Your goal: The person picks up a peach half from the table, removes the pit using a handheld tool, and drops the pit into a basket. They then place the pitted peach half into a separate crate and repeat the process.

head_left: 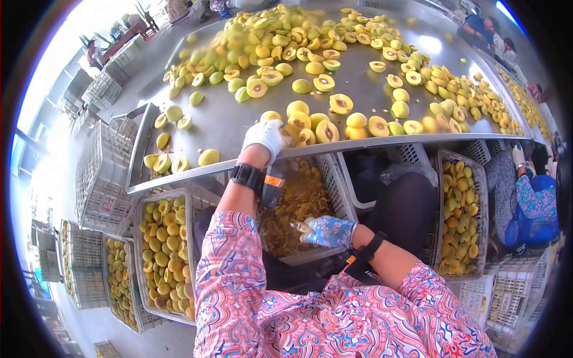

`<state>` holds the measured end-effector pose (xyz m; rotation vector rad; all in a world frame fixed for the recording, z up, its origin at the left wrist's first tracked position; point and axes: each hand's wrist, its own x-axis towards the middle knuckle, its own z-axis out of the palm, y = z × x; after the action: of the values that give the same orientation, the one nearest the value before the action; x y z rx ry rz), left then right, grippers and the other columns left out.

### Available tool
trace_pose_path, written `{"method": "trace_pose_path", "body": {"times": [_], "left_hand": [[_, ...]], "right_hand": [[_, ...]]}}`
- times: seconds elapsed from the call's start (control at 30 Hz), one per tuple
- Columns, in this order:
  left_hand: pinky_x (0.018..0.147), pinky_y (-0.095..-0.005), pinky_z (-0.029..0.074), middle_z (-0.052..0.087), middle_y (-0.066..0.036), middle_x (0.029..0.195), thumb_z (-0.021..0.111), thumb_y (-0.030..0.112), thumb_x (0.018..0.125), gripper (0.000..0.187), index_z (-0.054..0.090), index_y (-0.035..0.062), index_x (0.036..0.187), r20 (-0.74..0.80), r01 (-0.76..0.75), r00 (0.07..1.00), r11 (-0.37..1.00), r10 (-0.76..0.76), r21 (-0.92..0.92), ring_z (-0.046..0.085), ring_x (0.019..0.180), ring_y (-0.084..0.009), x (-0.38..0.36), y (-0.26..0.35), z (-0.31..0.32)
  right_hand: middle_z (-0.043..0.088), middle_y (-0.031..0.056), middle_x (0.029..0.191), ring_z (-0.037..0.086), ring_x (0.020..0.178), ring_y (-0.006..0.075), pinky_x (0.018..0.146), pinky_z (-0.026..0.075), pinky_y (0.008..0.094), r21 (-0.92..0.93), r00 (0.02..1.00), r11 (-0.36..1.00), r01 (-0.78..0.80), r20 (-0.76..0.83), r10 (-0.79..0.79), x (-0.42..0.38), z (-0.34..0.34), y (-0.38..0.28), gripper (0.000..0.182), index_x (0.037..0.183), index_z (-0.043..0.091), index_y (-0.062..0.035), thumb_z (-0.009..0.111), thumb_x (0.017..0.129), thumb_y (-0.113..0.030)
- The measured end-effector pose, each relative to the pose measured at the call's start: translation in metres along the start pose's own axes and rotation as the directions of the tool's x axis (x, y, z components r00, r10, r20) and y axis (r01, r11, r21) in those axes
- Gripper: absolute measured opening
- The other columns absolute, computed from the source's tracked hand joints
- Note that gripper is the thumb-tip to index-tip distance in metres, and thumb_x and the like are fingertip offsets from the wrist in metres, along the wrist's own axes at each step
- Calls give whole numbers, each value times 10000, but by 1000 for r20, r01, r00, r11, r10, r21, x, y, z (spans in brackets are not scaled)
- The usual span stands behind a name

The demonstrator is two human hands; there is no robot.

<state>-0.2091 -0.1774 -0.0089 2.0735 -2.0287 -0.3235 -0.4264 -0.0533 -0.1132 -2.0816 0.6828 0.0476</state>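
Observation:
My left hand (266, 138), in a white glove, reaches over the near edge of the metal table (239, 128). Its blurred fingertips are right at a group of halved yellow peaches (299, 120), some with brown pits showing. Lower down, my right hand (330, 231) wears a blue floral glove. Its closed fingers grip a small, pale metal tool (301, 227), whose working end is hard to make out. Beneath both hands stands a crate with brownish-yellow scraps (292, 209), partly hidden by my left forearm.
A large heap of peach halves (262, 36) covers the far side of the table, and more lie along the right. Crates of peach halves stand at my left (164, 256) and right (459, 221). A person in a patterned sleeve (533, 194) sits at far right.

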Motion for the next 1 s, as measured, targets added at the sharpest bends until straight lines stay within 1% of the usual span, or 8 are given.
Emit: {"method": "trace_pose_path", "body": {"times": [0.17, 0.2, 0.3, 0.47, 0.53, 0.67, 0.77, 1.0], "left_hand": [[809, -286, 527, 690, -93, 1024, 713, 49, 769, 412, 626, 31, 1171, -149, -80, 989, 781, -17, -619, 655, 874, -172, -14, -19, -9], [815, -259, 515, 671, -59, 1043, 689, -14, 790, 404, 615, 5, 1187, -111, -69, 994, 754, -6, -654, 604, 911, -107, -25, -23, -16], [862, -270, 500, 653, -71, 1097, 666, 14, 845, 361, 608, -2, 1201, 91, -6, 989, 653, 116, -758, 600, 964, -128, -69, -22, -31], [958, -296, 446, 605, -95, 1185, 601, 211, 948, 406, 532, -11, 1281, -125, -134, 991, 466, 49, -874, 565, 1068, -157, -134, -2, -8], [978, -303, 424, 562, -118, 1243, 564, 269, 970, 503, 416, 14, 1377, -8, 1, 999, -229, 38, -974, 543, 1122, -189, -152, 4, 13], [896, -308, 473, 604, -84, 1136, 500, 371, 987, 472, 481, 37, 1321, -182, -167, 949, 80, -258, -983, 590, 1007, -166, -171, 2, 59], [873, -301, 494, 611, -73, 1103, 383, 389, 1023, 460, 551, 17, 1236, 134, 55, 968, -342, -214, -938, 603, 975, -158, -178, -10, 55], [792, -302, 525, 648, -111, 998, 458, 364, 1002, 417, 563, 12, 1200, 78, 48, 989, -231, -123, -972, 626, 893, -165, -188, -6, 43]], "right_hand": [[658, 202, 953, 651, 962, 302, 838, 507, 373, 258, 926, 954, -153, -298, 229, -24, -62, -45, 414, 1139, 535, -18, 590, 927, -370], [651, 199, 1007, 638, 998, 297, 861, 496, 366, 334, 869, 941, 47, -477, 126, -18, -61, -39, 435, 1169, 527, -16, 605, 919, -364], [626, 182, 1143, 605, 1072, 272, 908, 467, 350, 337, 759, 929, 152, -643, 108, -15, -87, -64, 491, 1245, 502, 4, 648, 898, -312], [627, 159, 1079, 605, 1004, 229, 869, 472, 349, 460, 712, 802, 380, -699, 63, 16, -60, -77, 411, 1217, 517, 13, 652, 883, -185], [629, 144, 1075, 606, 993, 218, 856, 477, 347, 564, 736, 753, 341, -658, 160, 18, -47, -85, 390, 1203, 525, 12, 646, 885, -178], [644, 210, 998, 626, 953, 340, 801, 490, 385, 433, 776, 869, 240, -624, 96, 20, -22, -83, 384, 1151, 537, 26, 651, 888, -231], [646, 244, 955, 633, 893, 391, 742, 493, 434, 162, 825, 983, 90, -564, 17, 5, -26, -89, 374, 1123, 558, 32, 593, 925, -283], [637, 246, 832, 632, 753, 397, 645, 495, 488, -166, 902, 985, -43, -430, -33, -8, -21, -102, 346, 1082, 526, 0, 528, 939, -315]]}}
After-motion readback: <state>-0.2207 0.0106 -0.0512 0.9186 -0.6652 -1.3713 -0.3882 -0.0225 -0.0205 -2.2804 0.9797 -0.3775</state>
